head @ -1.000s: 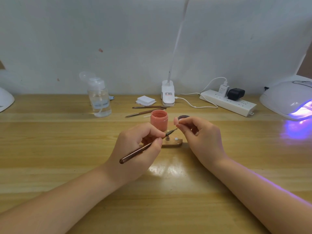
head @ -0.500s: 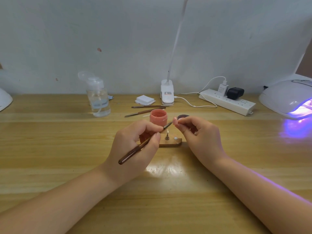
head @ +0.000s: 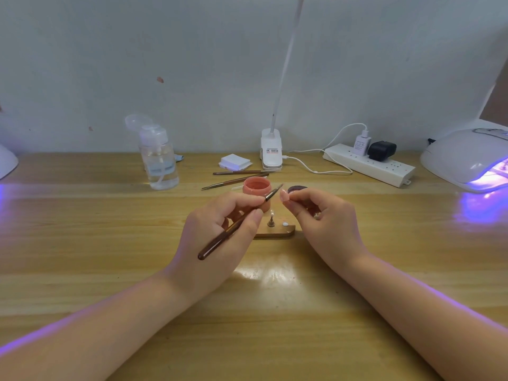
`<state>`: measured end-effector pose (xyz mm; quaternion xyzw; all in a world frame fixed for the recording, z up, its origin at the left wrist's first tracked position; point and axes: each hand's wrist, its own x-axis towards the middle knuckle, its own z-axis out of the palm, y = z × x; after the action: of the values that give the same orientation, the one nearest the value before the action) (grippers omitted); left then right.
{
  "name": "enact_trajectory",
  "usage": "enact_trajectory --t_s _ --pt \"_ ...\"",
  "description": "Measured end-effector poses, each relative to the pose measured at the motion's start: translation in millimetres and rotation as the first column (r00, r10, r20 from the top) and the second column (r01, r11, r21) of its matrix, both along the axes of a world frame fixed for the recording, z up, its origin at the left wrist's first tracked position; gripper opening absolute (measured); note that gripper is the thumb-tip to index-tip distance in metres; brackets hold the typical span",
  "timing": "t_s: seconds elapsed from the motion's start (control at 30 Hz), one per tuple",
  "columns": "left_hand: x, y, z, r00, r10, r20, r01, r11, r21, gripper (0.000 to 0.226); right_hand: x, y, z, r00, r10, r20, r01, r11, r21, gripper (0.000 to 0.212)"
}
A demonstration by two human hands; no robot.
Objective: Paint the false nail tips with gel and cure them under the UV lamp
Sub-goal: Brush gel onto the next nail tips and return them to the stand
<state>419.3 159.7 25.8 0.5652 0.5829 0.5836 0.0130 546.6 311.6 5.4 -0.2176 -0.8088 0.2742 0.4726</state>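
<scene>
While left hand (head: 220, 229) angles brush (head: 239, 222), right hand (head: 321, 215) pinches nail tip (head: 284, 195)

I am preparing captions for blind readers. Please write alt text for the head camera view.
Over a wooden table, the left hand holds a thin brush near a small pink nail tip pinched by the right hand. An open pink gel jar stands behind; a UV lamp glows purple far right.

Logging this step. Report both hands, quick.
Left hand: fingers grip the brush.
Right hand: fingers pinch a nail tip.
</scene>
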Motion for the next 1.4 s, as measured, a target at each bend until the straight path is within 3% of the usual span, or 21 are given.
enact_trajectory --t_s 0.27,0.43,0.87,1.03,1.2,1.4 --pt "-0.9 -1.4 -1.0 0.997 -0.063 -0.052 0.063 0.998 0.004 0.012 0.4 -0.3 0.5 1.0 -0.012 0.005 0.012 1.0 0.016 0.009" --pt "-0.2 0.0 -0.8 0.999 -0.002 0.044 0.003 1.0 -0.016 0.018 0.9 -1.5 1.1 1.0 0.015 -0.003 -0.015 1.0 -0.003 0.009" --pt "-0.2 -0.1 -0.8 0.972 -0.096 0.212 0.104 0.994 -0.025 0.013 -0.1 -1.1 0.1 0.999 0.04 -0.031 -0.042 0.996 -0.078 0.007" --pt "-2.0 -3.9 -2.1 0.982 -0.101 0.16 0.11 0.993 -0.048 0.015 1.1 -1.2 0.6 0.999 0.044 -0.023 -0.045 0.996 -0.074 0.008" --pt "0.1 -0.7 -0.5 0.975 -0.084 0.206 0.09 0.996 -0.017 0.011 0.7 -1.5 1.3 0.998 0.056 -0.022 -0.058 0.995 -0.081 0.009" --pt "-1.6 -4.1 -1.1 0.991 -0.085 0.099 0.09 0.995 -0.045 0.017 1.2 -0.4 0.7 0.999 0.039 -0.021 -0.041 0.996 -0.076 0.007"
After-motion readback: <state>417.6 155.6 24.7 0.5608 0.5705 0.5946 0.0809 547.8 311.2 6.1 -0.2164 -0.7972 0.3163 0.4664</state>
